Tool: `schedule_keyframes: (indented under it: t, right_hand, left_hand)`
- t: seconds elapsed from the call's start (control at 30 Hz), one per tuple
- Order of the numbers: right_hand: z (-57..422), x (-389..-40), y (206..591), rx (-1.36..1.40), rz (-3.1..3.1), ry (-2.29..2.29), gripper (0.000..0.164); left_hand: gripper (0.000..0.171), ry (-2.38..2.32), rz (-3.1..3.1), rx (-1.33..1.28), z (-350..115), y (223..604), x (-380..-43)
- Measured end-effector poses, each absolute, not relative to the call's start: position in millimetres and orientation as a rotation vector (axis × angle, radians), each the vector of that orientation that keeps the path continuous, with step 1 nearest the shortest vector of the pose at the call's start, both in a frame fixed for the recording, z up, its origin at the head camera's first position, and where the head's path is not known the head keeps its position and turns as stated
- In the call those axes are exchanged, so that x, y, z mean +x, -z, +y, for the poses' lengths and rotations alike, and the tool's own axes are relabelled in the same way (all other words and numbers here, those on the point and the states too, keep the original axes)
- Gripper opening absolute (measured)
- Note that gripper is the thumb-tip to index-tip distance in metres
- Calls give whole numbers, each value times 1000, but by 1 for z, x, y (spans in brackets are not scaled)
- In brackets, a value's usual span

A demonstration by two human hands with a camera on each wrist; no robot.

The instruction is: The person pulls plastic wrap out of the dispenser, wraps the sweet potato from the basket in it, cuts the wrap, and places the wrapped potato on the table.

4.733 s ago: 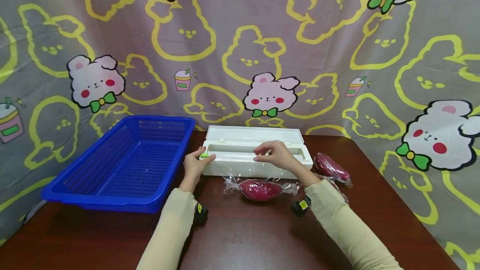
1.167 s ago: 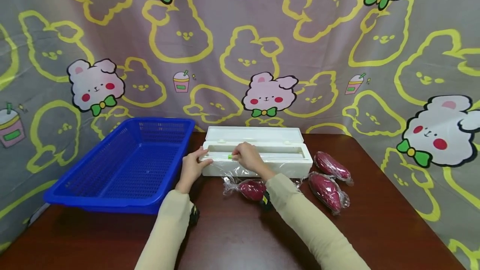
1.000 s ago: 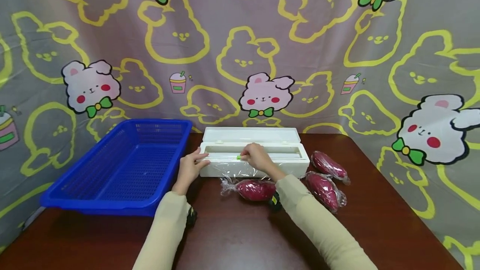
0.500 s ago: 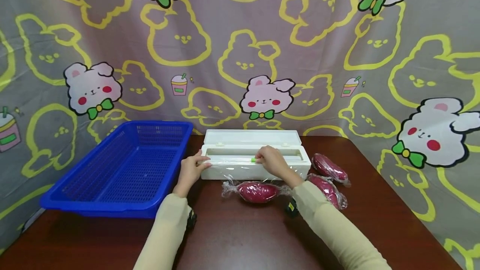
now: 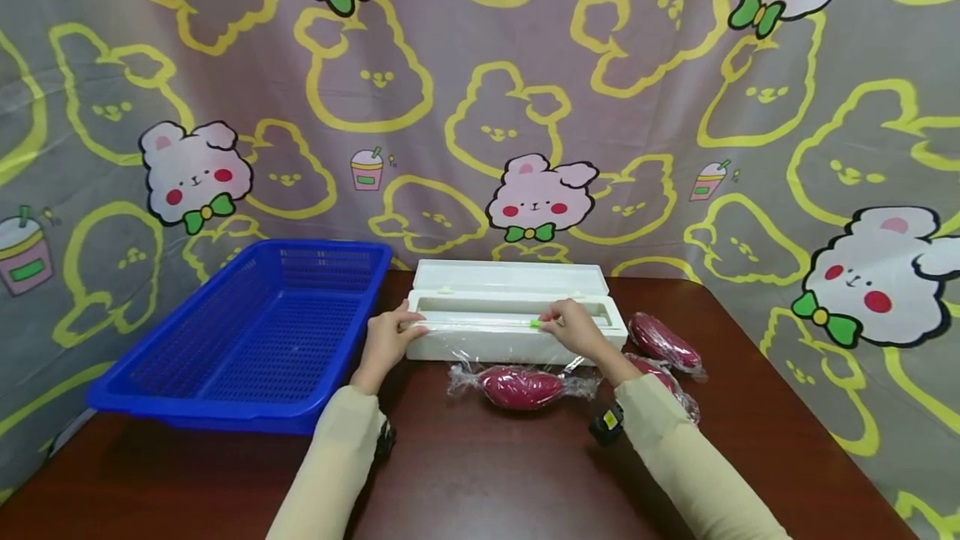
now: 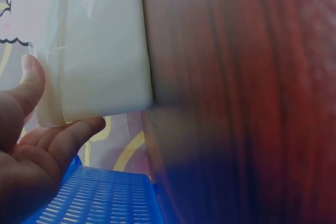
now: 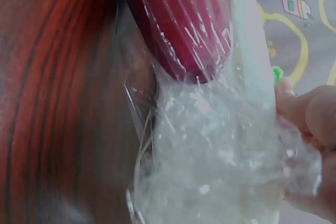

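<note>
A long white cling film dispenser [image 5: 480,347] stands on the table, its lid raised at the back. My left hand [image 5: 386,344] holds its left end; in the left wrist view the thumb lies at the upper edge and the fingers at the end wall. My right hand [image 5: 573,327] pinches the small green slide cutter [image 5: 535,324] on the front rail, right of the middle. Clear film hangs over the box front. Just before it lies a dark red, sweet-potato-shaped item [image 5: 521,387] in film with twisted ends, seen close up in the right wrist view.
A large blue plastic basket [image 5: 202,413] stands on the left of the brown table [image 5: 480,473]. At the right lie two more film-wrapped dark red items, one farther back [image 5: 663,338] and one partly behind my right forearm [image 5: 686,407]. A patterned curtain [image 5: 465,48] hangs behind.
My right hand has slid the green cutter rightward along the rail, from left of the middle to right of it. Earlier the cutter was by my left hand, which stays at the left end.
</note>
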State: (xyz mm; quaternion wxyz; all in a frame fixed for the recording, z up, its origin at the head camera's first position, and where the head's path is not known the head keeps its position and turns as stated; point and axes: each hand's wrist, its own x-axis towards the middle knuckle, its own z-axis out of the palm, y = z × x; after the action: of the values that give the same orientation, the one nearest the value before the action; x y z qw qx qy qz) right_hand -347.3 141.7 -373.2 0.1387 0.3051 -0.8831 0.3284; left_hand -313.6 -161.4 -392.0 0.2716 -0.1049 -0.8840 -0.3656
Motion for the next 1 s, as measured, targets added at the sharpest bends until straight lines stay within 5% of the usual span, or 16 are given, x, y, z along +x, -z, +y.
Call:
schedule_keyframes:
  t: [0.17,1.0]
  right_hand:
    - [163,-364,387,971,-2475,-1024,14]
    - [187,-335,364,818,-2551,-527,10]
  left_hand:
    - [19,988,-2380,-278,-164,393,-312]
    - [20,1012,-2418,-270,-158,389,-312]
